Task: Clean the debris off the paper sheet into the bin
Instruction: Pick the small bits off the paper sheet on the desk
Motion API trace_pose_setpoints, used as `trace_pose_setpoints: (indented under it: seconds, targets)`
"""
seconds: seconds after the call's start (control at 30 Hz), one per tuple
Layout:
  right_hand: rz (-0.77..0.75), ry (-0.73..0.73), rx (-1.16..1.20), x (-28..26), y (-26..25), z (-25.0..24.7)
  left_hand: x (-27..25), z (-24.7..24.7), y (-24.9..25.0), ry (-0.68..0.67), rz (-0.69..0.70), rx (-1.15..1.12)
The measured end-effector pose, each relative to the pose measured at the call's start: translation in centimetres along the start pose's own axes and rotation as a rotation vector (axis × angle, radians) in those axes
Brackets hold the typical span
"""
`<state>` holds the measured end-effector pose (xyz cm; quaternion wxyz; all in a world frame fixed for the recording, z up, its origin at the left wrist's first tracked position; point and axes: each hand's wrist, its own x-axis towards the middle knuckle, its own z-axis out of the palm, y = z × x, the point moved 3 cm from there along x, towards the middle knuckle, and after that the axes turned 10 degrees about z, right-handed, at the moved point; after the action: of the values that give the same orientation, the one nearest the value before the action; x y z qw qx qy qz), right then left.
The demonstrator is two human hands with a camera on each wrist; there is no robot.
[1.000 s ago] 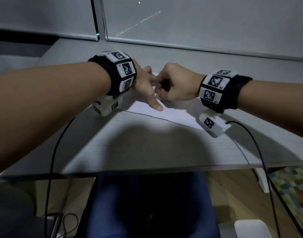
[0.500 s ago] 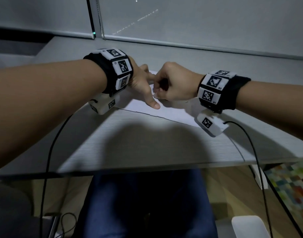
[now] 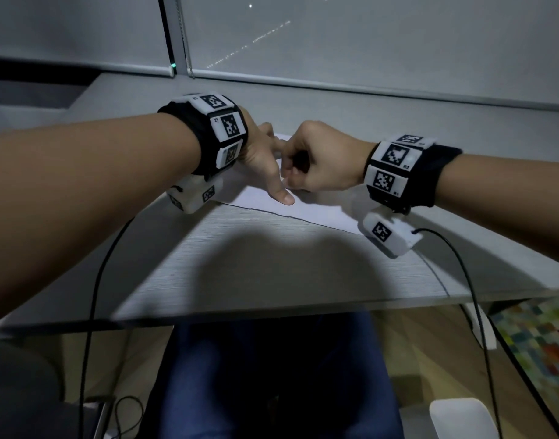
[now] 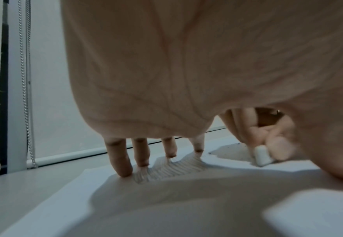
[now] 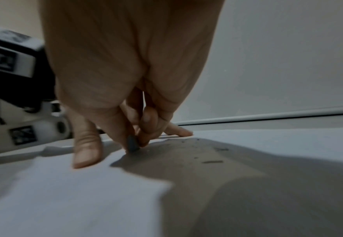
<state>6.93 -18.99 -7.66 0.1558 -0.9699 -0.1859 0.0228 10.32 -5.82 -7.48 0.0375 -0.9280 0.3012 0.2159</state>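
A white paper sheet [image 3: 306,212] lies on the grey desk [image 3: 271,274]. My left hand [image 3: 265,160] presses it flat, fingers [image 4: 124,160] spread and straight beside a patch of pencil shading [image 4: 172,170]. My right hand [image 3: 313,163] is just to its right, almost touching it. It pinches a small white eraser [image 4: 262,154], whose darkened tip [image 5: 133,145] is pressed on the sheet. Dark eraser crumbs [image 5: 213,162] are scattered on the paper right of the eraser. In the head view the hands hide the eraser and the crumbs.
A window blind with a bead chain [image 4: 25,96] stands behind the desk's far edge. Cables [image 3: 94,296] hang from both wrists over the front edge. A white rounded object [image 3: 461,419] sits on the floor at the lower right, past my blue-clad legs [image 3: 271,375].
Both hands stay together on the sheet in the same grips; the right hand has shifted only slightly with the eraser.
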Motion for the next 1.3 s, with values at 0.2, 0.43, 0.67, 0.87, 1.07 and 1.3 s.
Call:
trace_pose_setpoints:
  seconds: [0.2, 0.43, 0.67, 0.87, 1.07, 1.3]
  targets:
    - [0.148, 0.090, -0.035, 1.6, 2.3, -0.9, -0.2, 0.0, -0.2, -0.013, -0.025, 0.038]
    - [-0.022, 0.018, 0.013, -0.2, -0.6, 0.5, -0.9, -0.3, 0.8, -0.015, 0.054, 0.011]
    - [0.156, 0.121, -0.068, 1.6, 2.6, -0.7, -0.8, -0.3, 0.2, -0.032, -0.020, 0.048]
    - [0.239, 0.203, 0.064, 1.2, 4.1, -1.9, -0.1, -0.1, 0.4, 0.061, -0.001, 0.091]
    - [0.250, 0.147, -0.052, 1.6, 4.1, -1.3, 0.6, -0.5, 0.8, 0.109, 0.130, 0.074]
    - [0.101, 0.067, -0.022, 0.0, 2.6, -0.6, 1.0, -0.2, 0.9, 0.036, 0.081, 0.082]
